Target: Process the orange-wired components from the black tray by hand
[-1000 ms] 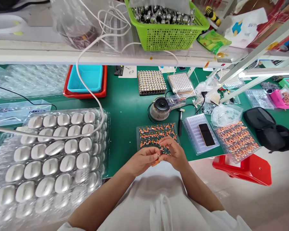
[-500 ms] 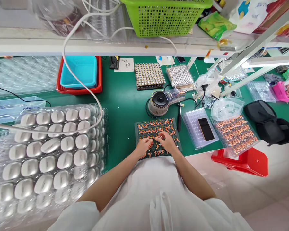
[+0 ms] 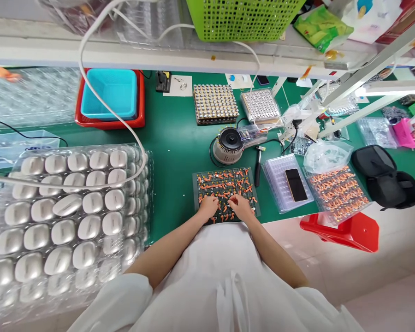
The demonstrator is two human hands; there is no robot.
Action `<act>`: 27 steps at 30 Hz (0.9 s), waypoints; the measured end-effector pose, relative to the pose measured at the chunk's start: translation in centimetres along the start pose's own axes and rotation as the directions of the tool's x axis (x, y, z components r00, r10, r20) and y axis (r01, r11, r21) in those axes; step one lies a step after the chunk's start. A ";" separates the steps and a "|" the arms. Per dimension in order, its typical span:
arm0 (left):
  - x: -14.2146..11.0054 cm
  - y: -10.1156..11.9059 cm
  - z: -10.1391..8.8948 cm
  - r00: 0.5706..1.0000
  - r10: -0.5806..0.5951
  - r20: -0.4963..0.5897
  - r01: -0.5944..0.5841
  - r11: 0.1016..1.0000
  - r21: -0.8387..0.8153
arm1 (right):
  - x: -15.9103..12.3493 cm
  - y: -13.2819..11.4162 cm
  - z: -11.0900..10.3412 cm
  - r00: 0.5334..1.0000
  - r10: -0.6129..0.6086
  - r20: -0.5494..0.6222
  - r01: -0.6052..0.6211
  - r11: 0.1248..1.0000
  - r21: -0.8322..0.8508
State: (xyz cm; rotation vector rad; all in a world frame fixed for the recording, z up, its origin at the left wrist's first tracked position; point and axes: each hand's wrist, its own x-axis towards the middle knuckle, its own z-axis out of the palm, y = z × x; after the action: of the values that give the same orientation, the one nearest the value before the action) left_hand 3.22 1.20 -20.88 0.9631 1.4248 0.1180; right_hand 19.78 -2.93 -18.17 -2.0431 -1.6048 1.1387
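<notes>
A dark tray (image 3: 224, 174) lies on the green bench close to my body, filled with rows of small orange curled pieces that look like flexible circuit strips. My left hand (image 3: 208, 207) rests low over the tray's left half, its fingers curled together. Over the right half is my right hand (image 3: 241, 207), thumb and fingertips bent inward in a pinch. Whatever is between the fingers of either hand is too small to make out. Orange strips (image 3: 224, 216) show in the gap between the hands.
Behind the tray stands a round grey device (image 3: 229, 144), with a hammer (image 3: 258, 167) beside it. To the right are a phone (image 3: 296, 185) on clear trays and another tray of orange strips (image 3: 339, 193). Stacked trays of silvery cases (image 3: 62, 232) fill the left. A shelf (image 3: 173, 60) overhangs the back.
My hands have drawn slightly apart, and the right fingers have curled in from reaching toward the tray's middle. The view has shifted a little. The tray stays in place.
</notes>
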 end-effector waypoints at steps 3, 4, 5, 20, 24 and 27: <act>-0.2 0.0 -0.7 0.999 -0.049 0.002 0.049 0.992 -0.120 | 0.3 -0.7 0.4 0.998 -0.031 0.060 0.037 0.995 -0.094; -0.4 -0.1 -1.2 0.998 -0.060 -0.002 0.059 0.985 -0.163 | 0.5 -1.0 0.6 0.995 -0.044 0.088 0.055 0.990 -0.126; -0.6 -0.2 -1.8 0.998 -0.067 -0.010 0.064 0.977 -0.206 | 0.6 -1.4 0.8 0.991 -0.059 0.118 0.078 0.984 -0.158; -4.5 -3.9 -6.0 0.984 -0.003 -0.176 -0.075 0.896 -0.437 | 1.8 -5.0 4.9 0.941 -0.016 0.338 0.178 0.873 -0.454; -4.6 -3.3 -5.1 0.983 0.032 -0.182 -0.109 0.897 -0.429 | 1.2 -6.0 3.2 0.958 -0.088 0.274 0.185 0.917 -0.354; -5.4 -1.8 -5.1 0.985 0.095 -0.143 -0.151 0.878 -0.453 | 0.0 -7.2 1.0 0.960 -0.169 0.224 0.218 0.952 -0.213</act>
State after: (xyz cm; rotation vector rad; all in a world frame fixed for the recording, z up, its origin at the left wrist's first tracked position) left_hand -3.09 -0.69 -17.10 0.6528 1.3532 0.5938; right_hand 14.20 -0.79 -14.11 -1.8979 -2.0822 1.1635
